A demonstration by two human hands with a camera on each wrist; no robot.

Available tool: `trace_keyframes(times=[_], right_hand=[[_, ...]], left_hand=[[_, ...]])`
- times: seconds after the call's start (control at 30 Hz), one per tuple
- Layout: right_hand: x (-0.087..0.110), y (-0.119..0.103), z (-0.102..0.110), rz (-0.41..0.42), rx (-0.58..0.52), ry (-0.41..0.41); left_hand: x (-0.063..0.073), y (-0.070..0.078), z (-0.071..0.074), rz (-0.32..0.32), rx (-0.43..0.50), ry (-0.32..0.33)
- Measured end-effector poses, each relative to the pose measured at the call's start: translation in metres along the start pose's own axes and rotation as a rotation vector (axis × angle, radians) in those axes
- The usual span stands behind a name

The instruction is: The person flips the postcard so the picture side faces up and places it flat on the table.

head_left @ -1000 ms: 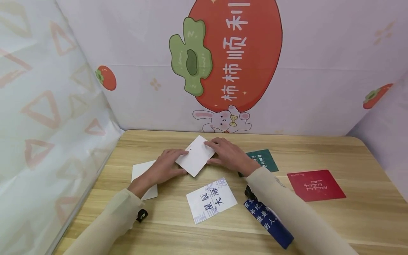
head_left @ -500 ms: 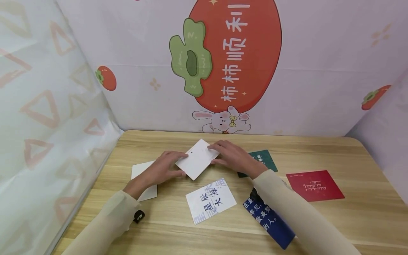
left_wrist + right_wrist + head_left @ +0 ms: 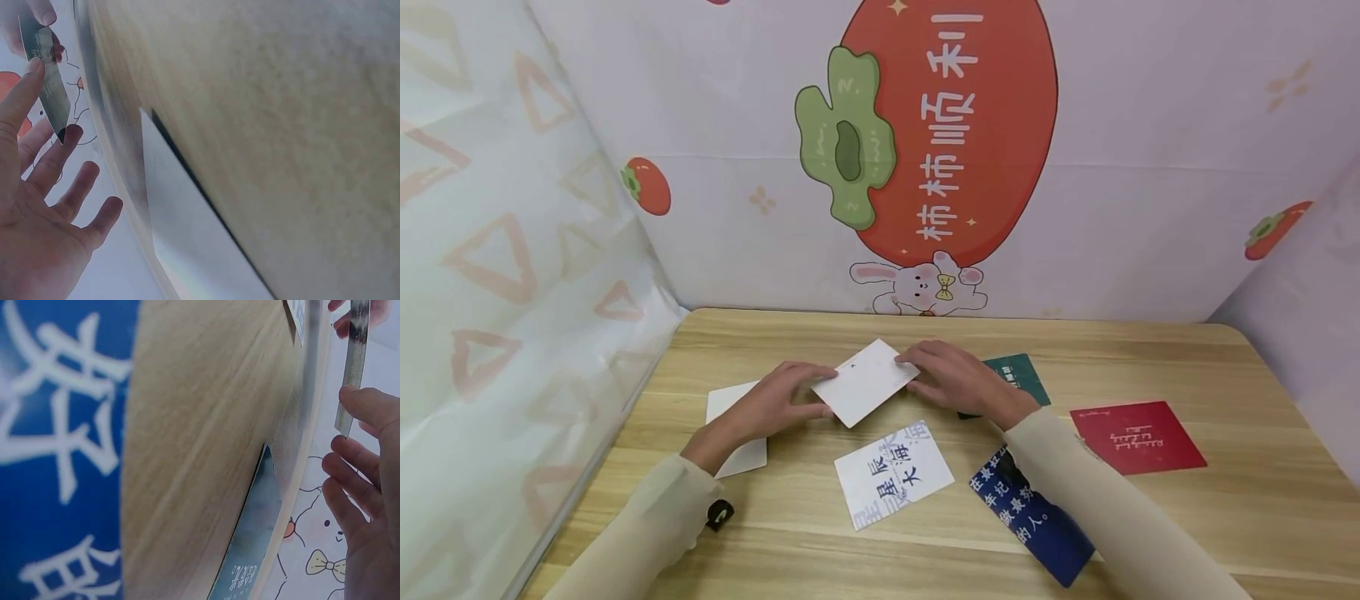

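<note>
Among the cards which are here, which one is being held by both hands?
The white card raised between the left hand and the right hand; all the others lie on the table.

- A bench (image 3: 1150,358) has a striped, light-brown wood-grain top and rounded far corners.
- Behind it, a pale backdrop (image 3: 1157,117) shows a large red fruit (image 3: 1007,158) with white characters (image 3: 947,133).
- Below the fruit is a cartoon rabbit (image 3: 917,287).
- On the left, a creased white sheet (image 3: 430,267) carries faint reddish triangles (image 3: 490,258).
- The far right corner lies in greyish shade.
</note>
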State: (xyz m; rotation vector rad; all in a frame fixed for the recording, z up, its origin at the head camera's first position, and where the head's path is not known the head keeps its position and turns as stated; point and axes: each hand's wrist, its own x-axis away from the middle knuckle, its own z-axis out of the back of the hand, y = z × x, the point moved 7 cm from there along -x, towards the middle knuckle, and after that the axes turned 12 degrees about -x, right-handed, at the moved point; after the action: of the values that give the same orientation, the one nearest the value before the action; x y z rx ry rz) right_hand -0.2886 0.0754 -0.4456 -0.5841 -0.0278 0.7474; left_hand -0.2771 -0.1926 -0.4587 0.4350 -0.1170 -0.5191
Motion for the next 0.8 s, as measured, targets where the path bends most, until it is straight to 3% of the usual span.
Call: trace_keyframes(times=[0.27,0.57,0.8], right_hand=[[0.007,-0.005,0.003,0.037,0.024,0.037],[0.01,-0.007,0.006,-0.006,0.012,0.05],[0.01,-0.009,0.012,0.006,0.012,0.083]], left_hand=[[0.001,0.0,0.003,0.004,0.014,0.013],[0.003,-0.002,0.005,0.014,0.037,0.03],[0.004,-0.002,0.008,0.038,0.068,0.032]])
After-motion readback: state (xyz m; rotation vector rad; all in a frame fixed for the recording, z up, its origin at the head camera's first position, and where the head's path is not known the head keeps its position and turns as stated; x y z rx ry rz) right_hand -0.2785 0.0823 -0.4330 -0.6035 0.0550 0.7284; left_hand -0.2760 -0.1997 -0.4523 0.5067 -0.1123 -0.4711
